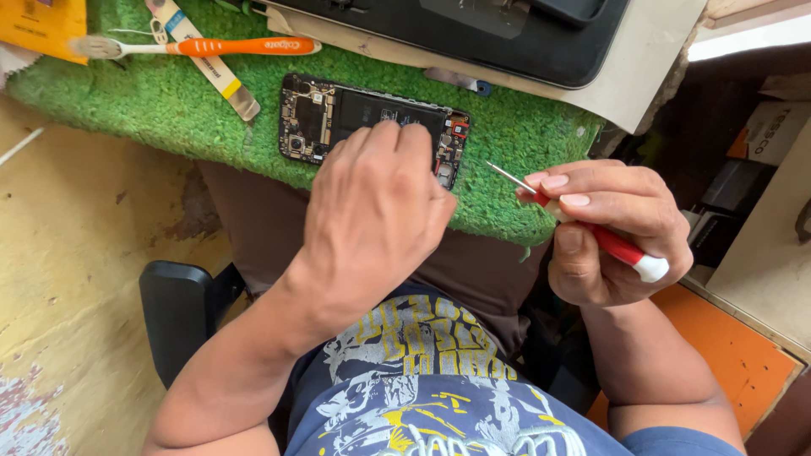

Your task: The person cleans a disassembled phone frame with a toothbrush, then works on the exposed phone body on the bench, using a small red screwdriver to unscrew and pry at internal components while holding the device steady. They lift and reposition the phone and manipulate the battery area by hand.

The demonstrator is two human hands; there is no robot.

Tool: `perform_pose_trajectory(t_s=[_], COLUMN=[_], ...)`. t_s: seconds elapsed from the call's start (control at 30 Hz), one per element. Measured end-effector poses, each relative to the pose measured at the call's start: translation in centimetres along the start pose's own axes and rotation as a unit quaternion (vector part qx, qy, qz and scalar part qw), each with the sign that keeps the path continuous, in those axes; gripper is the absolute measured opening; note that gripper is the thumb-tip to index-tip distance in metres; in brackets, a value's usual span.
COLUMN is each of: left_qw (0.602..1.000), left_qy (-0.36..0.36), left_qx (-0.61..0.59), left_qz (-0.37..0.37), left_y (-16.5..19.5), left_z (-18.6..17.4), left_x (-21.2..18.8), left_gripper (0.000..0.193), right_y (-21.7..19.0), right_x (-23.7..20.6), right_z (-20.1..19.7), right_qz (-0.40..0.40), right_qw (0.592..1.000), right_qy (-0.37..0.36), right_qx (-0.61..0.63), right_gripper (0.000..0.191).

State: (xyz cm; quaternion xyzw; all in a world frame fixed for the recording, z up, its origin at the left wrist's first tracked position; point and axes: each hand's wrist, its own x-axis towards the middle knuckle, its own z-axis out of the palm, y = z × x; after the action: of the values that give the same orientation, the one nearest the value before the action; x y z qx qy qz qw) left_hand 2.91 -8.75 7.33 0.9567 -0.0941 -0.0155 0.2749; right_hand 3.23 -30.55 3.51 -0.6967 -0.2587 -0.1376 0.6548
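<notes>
An opened smartphone (pixel 338 114) with its back cover off lies on a green turf mat (pixel 169 101), showing its circuit board and black battery. My left hand (pixel 376 215) rests over the phone's near end, fingertips pressing on the battery area. My right hand (pixel 608 228) hovers just right of the phone and grips a small screwdriver (pixel 625 251) with a red and white handle. Its thin metal tip points up-left toward the phone's right edge without touching it.
An orange and white toothbrush (pixel 203 46) and a flat pry tool (pixel 211 67) lie on the mat at the upper left. A black device (pixel 473 34) on a white sheet sits at the back. Yellow paper (pixel 42 25) is at the top left. Cardboard boxes (pixel 773 127) stand at the right.
</notes>
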Motion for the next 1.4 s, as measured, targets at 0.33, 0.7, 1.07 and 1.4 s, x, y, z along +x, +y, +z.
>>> perform_pose_trajectory(t_s=[0.33, 0.7, 1.07, 1.4], left_qw=[0.996, 0.989, 0.983, 0.984], left_qy=[0.038, 0.012, -0.049, -0.041], left_qx=[-0.083, -0.146, -0.175, -0.175], left_qz=[0.020, -0.002, -0.016, 0.008], left_y=[-1.0, -1.6, -2.2, -2.6], left_z=[0.2, 0.1, -1.1, -1.0], left_x=[-0.5, 0.2, 1.4, 1.2], left_gripper=[0.017, 0.020, 0.015, 0.013], right_y=[0.2, 0.3, 0.4, 0.6], right_x=[0.4, 0.9, 1.8, 1.3], right_z=[0.0, 0.3, 0.4, 0.2], right_qz=[-0.011, -0.001, 0.034, 0.057], right_qw=[1.000, 0.997, 0.991, 0.987], right_qy=[-0.017, -0.050, -0.125, -0.148], right_qx=[-0.018, -0.056, -0.044, -0.029], right_gripper=[0.016, 0.013, 0.010, 0.009])
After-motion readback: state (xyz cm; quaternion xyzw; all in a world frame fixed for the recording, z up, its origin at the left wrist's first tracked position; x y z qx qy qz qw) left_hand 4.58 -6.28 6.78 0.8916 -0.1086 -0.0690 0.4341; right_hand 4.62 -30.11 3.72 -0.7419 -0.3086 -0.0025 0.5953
